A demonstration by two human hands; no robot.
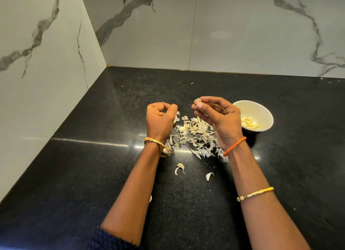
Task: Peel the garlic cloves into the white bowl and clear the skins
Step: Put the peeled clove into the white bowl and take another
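A garlic clove (197,101), still partly in its papery skin, is pinched at the fingertips of the right hand (218,117), held above the counter (74,165) just over the far edge of the pile of skins (194,135). The left hand (160,119) is curled with its fingertips drawn together; whether a scrap of skin is pinched there cannot be told. The white bowl (261,109) stands just beside the right hand, on its far right, with several peeled cloves (249,123) lying in its bottom. Several things could go wrong from here. The clove is small and held only at the tips, so it could be dropped into the pile, where it would be hard to pick out among pale skins of much the same colour. What seem to be a few unpeeled cloves are already mixed into the pile, and these could be swept away with the waste when the skins are cleared. The skins are light and dry, and could be scattered further by a quick sweep of a forearm; two stray pieces (180,168) already lie nearer the person. Loose skin clinging to the fingers could also be carried into the bowl with the clove. No brand, label or writing can be read anywhere in view.
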